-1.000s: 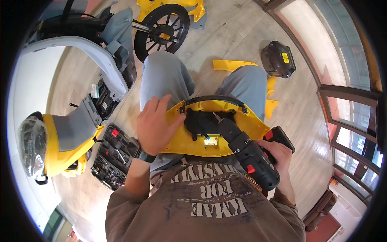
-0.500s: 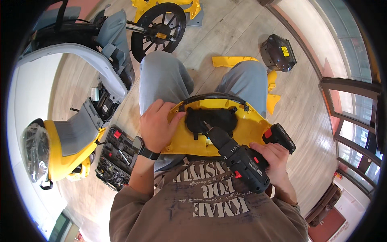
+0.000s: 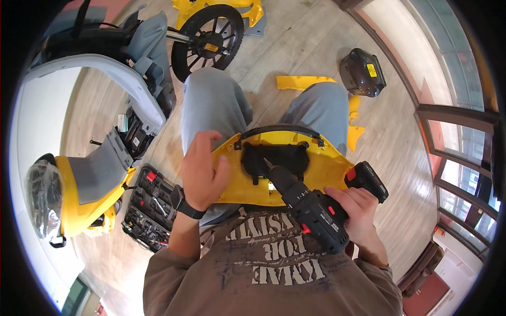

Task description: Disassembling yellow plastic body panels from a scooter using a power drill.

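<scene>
My right hand [image 3: 356,208] is wrapped round the grip of a black cordless drill [image 3: 315,211] with red buttons. Its bit points up and left over a black housing [image 3: 276,160], which sits inside a curved yellow plastic panel [image 3: 329,167]. The bit's tip overlaps the housing; whether it touches a screw, I cannot tell. That panel lies across my lap, hollow side up, with a black strip [image 3: 284,128] along its far rim. At the panel's left end my left hand [image 3: 203,174] is open, thumb apart from the fingers and slightly blurred, with nothing in it.
On the floor at left lies an open tool case [image 3: 150,208]. Beyond it stand a yellow-and-grey scooter seat section [image 3: 95,179] and a grey scooter body [image 3: 100,66]. A spoked wheel [image 3: 208,45], yellow panel pieces [image 3: 300,82] and a dark top box [image 3: 362,72] lie ahead.
My left hand has let go of the panel's left rim and shifted slightly left, its thumb coming off the yellow plastic. The drill stays nearly in place.
</scene>
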`<state>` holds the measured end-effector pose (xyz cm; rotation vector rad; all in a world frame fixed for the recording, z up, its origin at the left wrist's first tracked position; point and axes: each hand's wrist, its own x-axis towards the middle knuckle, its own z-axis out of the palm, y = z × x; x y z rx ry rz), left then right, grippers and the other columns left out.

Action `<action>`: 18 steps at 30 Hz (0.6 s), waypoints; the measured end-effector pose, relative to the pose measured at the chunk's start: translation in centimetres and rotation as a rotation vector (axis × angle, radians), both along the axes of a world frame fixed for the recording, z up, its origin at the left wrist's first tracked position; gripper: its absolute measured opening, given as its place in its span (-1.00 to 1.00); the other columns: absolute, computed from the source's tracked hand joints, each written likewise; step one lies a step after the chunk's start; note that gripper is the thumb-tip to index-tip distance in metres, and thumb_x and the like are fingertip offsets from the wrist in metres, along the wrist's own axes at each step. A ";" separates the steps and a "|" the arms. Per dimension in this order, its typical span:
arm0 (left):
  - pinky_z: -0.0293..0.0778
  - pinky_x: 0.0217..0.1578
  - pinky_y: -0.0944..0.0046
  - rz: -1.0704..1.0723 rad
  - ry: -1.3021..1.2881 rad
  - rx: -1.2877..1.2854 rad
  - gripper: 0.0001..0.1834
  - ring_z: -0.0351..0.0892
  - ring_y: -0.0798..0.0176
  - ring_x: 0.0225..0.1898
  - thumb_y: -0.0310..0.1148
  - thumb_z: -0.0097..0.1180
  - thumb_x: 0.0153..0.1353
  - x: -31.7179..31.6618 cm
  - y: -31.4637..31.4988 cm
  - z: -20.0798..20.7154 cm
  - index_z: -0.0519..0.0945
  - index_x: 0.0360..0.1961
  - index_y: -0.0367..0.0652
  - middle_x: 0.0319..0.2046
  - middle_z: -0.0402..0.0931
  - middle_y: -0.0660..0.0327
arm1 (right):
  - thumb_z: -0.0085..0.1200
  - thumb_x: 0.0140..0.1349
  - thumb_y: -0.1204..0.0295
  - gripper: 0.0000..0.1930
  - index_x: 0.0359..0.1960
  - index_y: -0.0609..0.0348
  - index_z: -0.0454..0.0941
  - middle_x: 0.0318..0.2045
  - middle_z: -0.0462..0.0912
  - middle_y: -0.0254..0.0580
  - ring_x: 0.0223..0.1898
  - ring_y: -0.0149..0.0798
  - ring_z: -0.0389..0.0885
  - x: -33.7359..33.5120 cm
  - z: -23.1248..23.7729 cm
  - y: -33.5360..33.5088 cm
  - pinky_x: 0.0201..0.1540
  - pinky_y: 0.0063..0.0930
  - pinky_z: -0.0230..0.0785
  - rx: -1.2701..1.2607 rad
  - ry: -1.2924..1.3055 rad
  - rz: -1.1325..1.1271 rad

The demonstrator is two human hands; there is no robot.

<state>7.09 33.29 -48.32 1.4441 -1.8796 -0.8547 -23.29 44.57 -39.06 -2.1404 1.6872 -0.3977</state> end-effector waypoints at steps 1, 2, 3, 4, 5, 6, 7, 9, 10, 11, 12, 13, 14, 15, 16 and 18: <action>0.50 -0.25 0.09 0.004 -0.002 0.001 -0.74 0.57 -0.04 -0.32 -0.49 0.13 0.18 0.2 0.3 0.1 0.54 -0.08 -0.25 -0.32 0.53 0.03 | 0.30 -0.16 0.46 -0.54 -0.09 0.15 0.72 -0.48 0.66 -0.22 -0.47 -0.14 0.67 0.1 0.1 -0.1 -0.36 -0.32 0.47 -0.004 -0.007 -0.001; 0.49 -0.26 0.13 0.042 0.111 0.041 -0.78 0.55 0.04 -0.34 -0.53 0.04 0.23 0.5 0.6 0.2 0.53 -0.09 -0.25 -0.33 0.54 0.05 | 0.30 -0.16 0.46 -0.54 -0.09 0.15 0.72 -0.48 0.66 -0.22 -0.47 -0.14 0.67 0.1 0.1 0.0 -0.36 -0.32 0.47 -0.003 -0.009 0.003; 0.48 -0.26 0.17 0.080 0.224 0.080 -0.79 0.54 0.13 -0.37 -0.57 -0.06 0.28 0.7 0.8 0.4 0.51 -0.09 -0.26 -0.33 0.55 0.07 | 0.31 -0.16 0.45 -0.54 -0.09 0.15 0.72 -0.48 0.66 -0.21 -0.47 -0.14 0.66 0.0 0.1 0.1 -0.36 -0.32 0.47 0.000 -0.011 0.001; 0.48 -0.26 0.17 0.084 0.223 0.080 -0.79 0.54 0.13 -0.37 -0.57 -0.06 0.28 1.0 1.2 0.5 0.51 -0.09 -0.26 -0.33 0.55 0.07 | 0.31 -0.15 0.45 -0.55 -0.09 0.15 0.71 -0.47 0.67 -0.20 -0.48 -0.13 0.66 -0.1 0.1 0.2 -0.37 -0.32 0.47 0.002 -0.013 -0.001; 0.48 -0.26 0.21 0.085 0.402 0.255 -0.81 0.53 0.21 -0.36 -0.56 -0.10 0.36 1.4 1.5 0.5 0.50 -0.06 -0.24 -0.31 0.59 0.08 | 0.31 -0.15 0.45 -0.55 -0.09 0.15 0.71 -0.47 0.67 -0.20 -0.48 -0.13 0.66 0.0 0.1 0.2 -0.37 -0.32 0.47 0.003 -0.014 0.003; 0.48 -0.26 0.25 0.088 0.581 0.430 -0.82 0.53 0.28 -0.35 -0.55 -0.15 0.44 1.4 1.6 0.8 0.48 -0.04 -0.22 -0.29 0.62 0.09 | 0.32 -0.15 0.44 -0.55 -0.09 0.15 0.71 -0.48 0.66 -0.20 -0.48 -0.13 0.65 0.1 0.2 0.1 -0.37 -0.33 0.46 -0.006 -0.032 -0.003; 0.48 -0.26 0.25 0.094 0.580 0.428 -0.82 0.53 0.28 -0.35 -0.55 -0.15 0.44 1.1 1.7 1.2 0.48 -0.04 -0.22 -0.29 0.62 0.09 | 0.32 -0.14 0.44 -0.55 -0.10 0.15 0.71 -0.49 0.65 -0.20 -0.49 -0.13 0.64 0.1 0.2 0.0 -0.37 -0.34 0.45 -0.015 -0.050 -0.008; 0.44 -0.24 0.42 0.072 0.974 0.589 -0.86 0.49 0.37 -0.34 -0.40 -0.07 0.53 -0.2 1.8 2.3 0.45 -0.01 -0.21 -0.27 0.62 0.10 | 0.33 -0.14 0.43 -0.56 -0.10 0.15 0.71 -0.49 0.66 -0.20 -0.50 -0.13 0.64 0.1 0.5 -0.1 -0.38 -0.35 0.43 -0.011 -0.064 -0.003; 0.44 -0.24 0.42 0.077 0.973 0.587 -0.86 0.49 0.37 -0.34 -0.40 -0.07 0.53 -0.2 2.0 2.3 0.45 -0.01 -0.21 -0.27 0.62 0.10 | 0.33 -0.13 0.43 -0.56 -0.10 0.16 0.70 -0.49 0.66 -0.20 -0.50 -0.14 0.64 0.1 0.5 -0.1 -0.39 -0.37 0.42 -0.006 -0.076 -0.002; 0.45 -0.23 0.38 0.076 1.085 0.705 -0.84 0.51 0.35 -0.34 -0.35 -0.06 0.56 -0.1 2.3 2.4 0.45 0.01 -0.19 -0.21 0.64 0.08 | 0.33 -0.13 0.43 -0.56 -0.10 0.16 0.70 -0.49 0.66 -0.20 -0.50 -0.14 0.64 0.0 0.5 -0.1 -0.39 -0.37 0.42 -0.005 -0.079 0.003; 0.46 -0.21 0.35 0.067 1.195 0.826 -0.81 0.52 0.33 -0.33 -0.29 -0.06 0.58 -0.1 2.5 2.4 0.45 0.02 -0.18 -0.15 0.67 0.05 | 0.33 -0.13 0.42 -0.57 -0.10 0.16 0.71 -0.48 0.66 -0.21 -0.51 -0.15 0.64 -0.2 0.5 0.0 -0.40 -0.38 0.41 -0.036 -0.097 0.013; 0.46 -0.21 0.35 0.066 1.194 0.826 -0.81 0.52 0.33 -0.33 -0.29 -0.06 0.58 -0.2 2.7 2.2 0.45 0.02 -0.18 -0.15 0.67 0.05 | 0.33 -0.12 0.41 -0.57 -0.11 0.16 0.71 -0.48 0.67 -0.21 -0.52 -0.16 0.64 -0.2 0.4 0.1 -0.41 -0.39 0.40 -0.067 -0.116 0.024; 0.47 -0.18 0.33 0.053 1.292 0.876 -0.79 0.54 0.33 -0.31 -0.25 -0.02 0.57 -0.4 2.8 2.0 0.46 0.00 -0.17 -0.15 0.65 0.06 | 0.33 -0.12 0.41 -0.57 -0.11 0.16 0.71 -0.48 0.67 -0.21 -0.52 -0.16 0.64 -0.2 0.2 0.1 -0.41 -0.39 0.40 -0.068 -0.116 0.022; 0.47 -0.15 0.31 0.046 1.391 0.921 -0.76 0.55 0.32 -0.28 -0.21 0.02 0.55 -0.7 3.0 2.0 0.47 -0.02 -0.17 -0.15 0.64 0.07 | 0.32 -0.11 0.40 -0.58 -0.11 0.17 0.71 -0.47 0.68 -0.22 -0.51 -0.17 0.64 -0.2 0.0 0.1 -0.41 -0.39 0.40 -0.124 -0.140 0.046; 0.47 -0.15 0.31 0.049 1.391 0.918 -0.76 0.55 0.32 -0.28 -0.21 0.02 0.55 -1.1 3.2 2.2 0.47 -0.02 -0.17 -0.15 0.64 0.07 | 0.32 -0.11 0.38 -0.58 -0.12 0.17 0.71 -0.46 0.69 -0.23 -0.51 -0.18 0.65 -0.2 -0.1 0.1 -0.41 -0.39 0.40 -0.180 -0.163 0.070; 0.47 -0.10 0.25 0.141 1.629 1.031 -0.75 0.58 0.29 -0.22 -0.20 0.10 0.52 -1.9 3.5 2.8 0.51 -0.04 -0.17 -0.16 0.61 0.09 | 0.32 -0.11 0.37 -0.58 -0.12 0.16 0.72 -0.45 0.71 -0.23 -0.50 -0.19 0.66 -0.1 0.0 0.1 -0.41 -0.40 0.41 -0.185 -0.172 0.084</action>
